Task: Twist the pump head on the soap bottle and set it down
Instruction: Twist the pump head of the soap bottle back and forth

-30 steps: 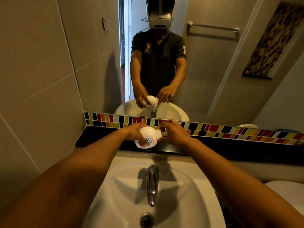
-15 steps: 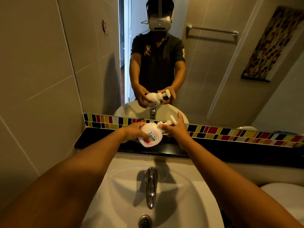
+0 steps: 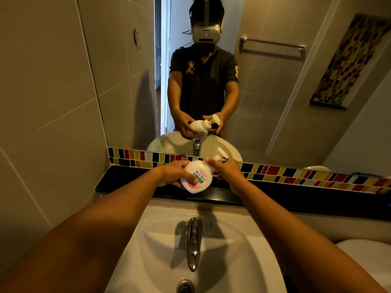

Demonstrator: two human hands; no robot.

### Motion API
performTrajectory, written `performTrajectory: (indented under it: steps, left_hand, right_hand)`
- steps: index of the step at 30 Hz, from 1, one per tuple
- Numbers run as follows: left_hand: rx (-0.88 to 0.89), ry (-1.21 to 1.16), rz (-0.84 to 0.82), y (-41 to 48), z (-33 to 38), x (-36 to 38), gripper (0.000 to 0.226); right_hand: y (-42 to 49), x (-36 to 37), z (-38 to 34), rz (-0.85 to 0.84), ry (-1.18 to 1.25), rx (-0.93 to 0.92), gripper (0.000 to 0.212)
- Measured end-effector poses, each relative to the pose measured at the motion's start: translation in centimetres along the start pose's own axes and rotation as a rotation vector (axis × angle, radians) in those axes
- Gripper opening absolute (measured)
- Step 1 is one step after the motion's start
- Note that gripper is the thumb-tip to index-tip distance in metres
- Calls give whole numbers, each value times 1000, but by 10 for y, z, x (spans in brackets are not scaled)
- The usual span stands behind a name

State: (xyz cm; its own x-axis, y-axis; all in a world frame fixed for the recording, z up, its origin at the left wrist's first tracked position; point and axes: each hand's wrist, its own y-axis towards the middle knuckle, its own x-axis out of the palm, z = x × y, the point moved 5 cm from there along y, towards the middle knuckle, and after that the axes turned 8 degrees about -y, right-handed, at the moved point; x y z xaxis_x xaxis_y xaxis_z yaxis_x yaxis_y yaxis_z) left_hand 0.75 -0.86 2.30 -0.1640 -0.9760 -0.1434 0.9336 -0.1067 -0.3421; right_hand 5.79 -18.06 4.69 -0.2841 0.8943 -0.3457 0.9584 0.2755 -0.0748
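Note:
A round white soap bottle [image 3: 197, 176] with a pink and green label is held tilted in the air above the black ledge [image 3: 127, 176], its top pointing up and to the right. My left hand [image 3: 173, 173] wraps around the bottle's body from the left. My right hand [image 3: 224, 168] grips the neck just under the white pump head [image 3: 222, 154], which sticks out above my fingers. The mirror shows the same grip from the front.
A white basin [image 3: 160, 240] with a chrome tap [image 3: 194, 240] lies below my arms. A strip of coloured tiles [image 3: 296, 175] runs along the mirror's lower edge. A tiled wall stands at the left. A white rounded object [image 3: 368, 256] sits at the lower right.
The bottle has been tipped so its label faces me and the pump head points up and right. My right hand has shifted from covering the pump to gripping below it.

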Motion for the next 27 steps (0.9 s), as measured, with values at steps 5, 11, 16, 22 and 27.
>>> performTrajectory:
  steps: [5,11,16,22,27]
  left_hand:
    - [15,-37,9,-1,7,2,51]
    - [31,-34,8,0,10,2,47]
    - [35,-29,9,1,10,6,46]
    - [38,-18,30,0,9,0,48]
    - [44,8,25,0,11,4,45]
  right_hand:
    - [-1,1,0,-196,8,39,34]
    - [5,-7,3,-191,-5,27,31]
    - [0,-5,3,-188,-8,31,44]
    - [1,-6,5,-299,68,68,33]
    - [1,-6,2,-208,-47,41,36]
